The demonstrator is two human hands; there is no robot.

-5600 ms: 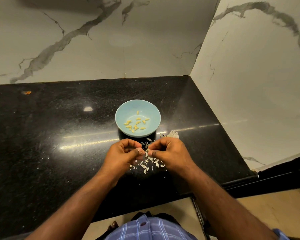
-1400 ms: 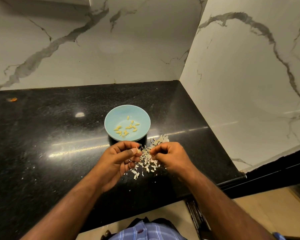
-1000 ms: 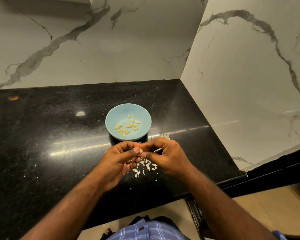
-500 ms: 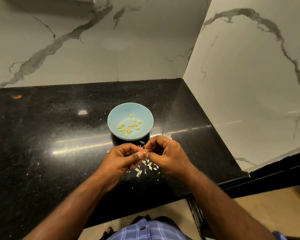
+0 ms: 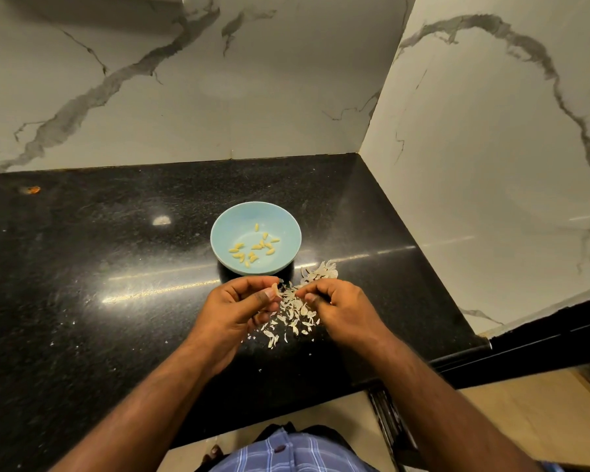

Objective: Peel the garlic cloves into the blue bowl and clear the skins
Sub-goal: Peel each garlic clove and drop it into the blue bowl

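Observation:
A light blue bowl (image 5: 225, 226) stands on the black counter and holds several peeled yellow garlic cloves (image 5: 252, 247). Just in front of it my left hand (image 5: 239, 308) pinches a small pale garlic clove (image 5: 274, 289) between thumb and fingertips. My right hand (image 5: 341, 306) is a short way to the right, its fingers curled with thumb and forefinger pressed together; what they pinch is too small to tell. Between and below the hands lies a scatter of white garlic skins (image 5: 292, 316). A second heap of skins (image 5: 321, 270) lies right of the bowl.
The black granite counter (image 5: 99, 267) runs far to the left, with marble walls behind and on the right. An orange speck (image 5: 33, 189) lies at the back left. The counter's front edge (image 5: 286, 396) is close under my forearms.
My hands, joined on the clove half a second ago, have drawn apart. The skin pile between them now shows.

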